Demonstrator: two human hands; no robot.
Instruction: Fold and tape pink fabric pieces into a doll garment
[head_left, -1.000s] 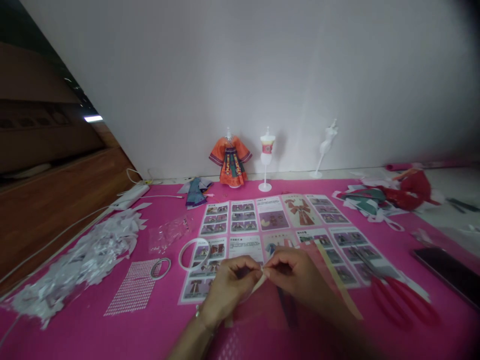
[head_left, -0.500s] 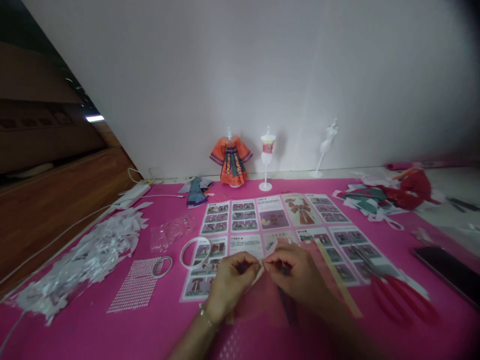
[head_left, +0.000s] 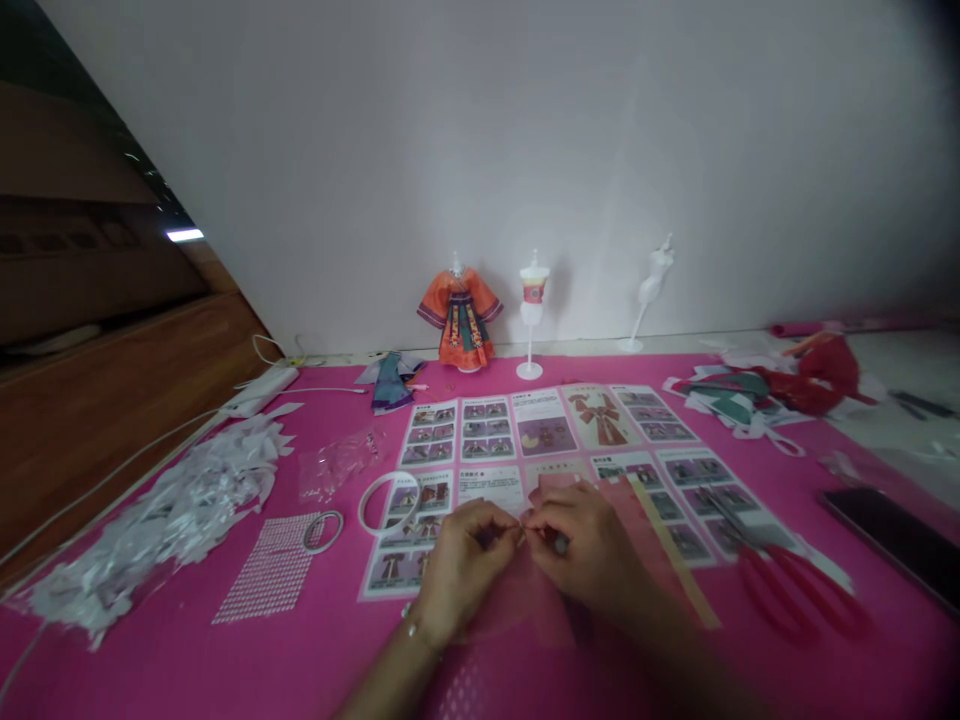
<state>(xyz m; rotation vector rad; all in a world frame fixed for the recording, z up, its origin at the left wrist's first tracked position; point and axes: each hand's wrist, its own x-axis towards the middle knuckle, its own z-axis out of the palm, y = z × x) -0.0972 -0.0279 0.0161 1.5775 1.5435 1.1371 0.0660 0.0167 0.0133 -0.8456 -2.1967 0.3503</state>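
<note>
My left hand and my right hand meet fingertip to fingertip low over a printed instruction sheet on a pink table cover. Both hands are closed in a pinch on a small pale strip, which is mostly hidden between the fingers. A translucent red sheet lies under my hands. A long tan strip lies just right of my right hand.
Red scissors and a dark phone lie at the right. Two tape rings, a gem sheet and white scraps sit at the left. A dressed doll stand and two mannequins stand by the wall.
My hands have drawn closer together and shifted slightly away from me. The pale strip that hung below the fingers now barely shows between them.
</note>
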